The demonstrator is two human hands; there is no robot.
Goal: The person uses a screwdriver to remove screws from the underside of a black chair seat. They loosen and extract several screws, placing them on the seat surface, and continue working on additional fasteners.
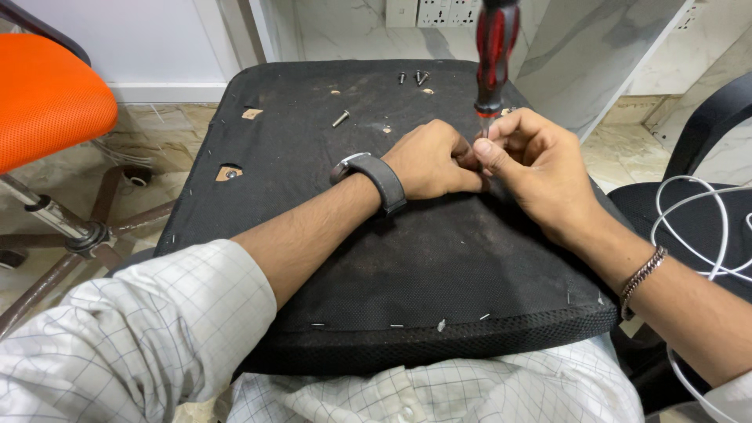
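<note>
Left hand [429, 160] and right hand [526, 160] pinch shaft of upright red-black screwdriver [497, 55] on upturned black seat base [376, 258]. Keep shaft vertical, tip seated, fingertips steadying low.

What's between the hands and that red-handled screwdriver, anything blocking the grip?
Nothing visible. Both the left hand and right hand already pinch the shaft just below the upright screwdriver, over the black seat underside. The tip is hidden behind the fingers.

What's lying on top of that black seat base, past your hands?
On the black seat base, beyond the left hand and right hand, lie one loose bolt and a small cluster of bolts. The hands cover the red-and-black screwdriver tip and whatever it meets.
</note>
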